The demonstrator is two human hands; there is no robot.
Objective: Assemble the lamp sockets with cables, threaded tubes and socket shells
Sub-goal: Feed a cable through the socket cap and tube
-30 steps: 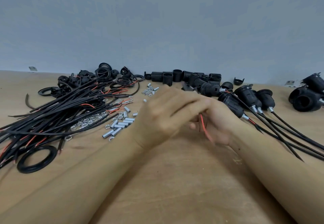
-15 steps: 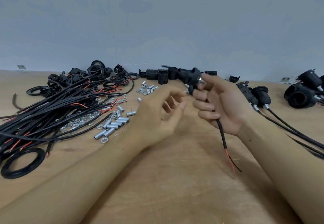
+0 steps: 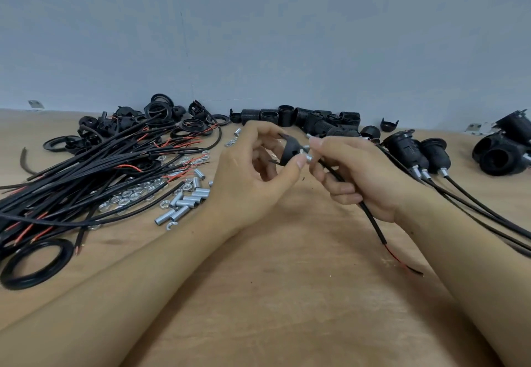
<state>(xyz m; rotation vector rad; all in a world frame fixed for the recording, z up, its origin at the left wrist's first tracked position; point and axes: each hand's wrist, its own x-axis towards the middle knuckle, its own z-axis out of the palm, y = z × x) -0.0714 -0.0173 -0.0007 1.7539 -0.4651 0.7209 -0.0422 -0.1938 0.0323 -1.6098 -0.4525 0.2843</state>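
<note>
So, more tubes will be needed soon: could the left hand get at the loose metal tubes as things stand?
Probably yes, once freed: the tubes lie uncovered on the table beside the left hand, but it now holds a black cap.

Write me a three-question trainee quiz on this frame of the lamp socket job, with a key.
1. True or false: the left hand grips a black socket cap.
2. Which hand holds the cable? A. left B. right C. neither
3. Fill in: the loose silver tubes lie on the table to the ___ of the left hand.

Key: 1 true; 2 B, the right hand grips it, red wire end hanging down; 3 left.
</note>
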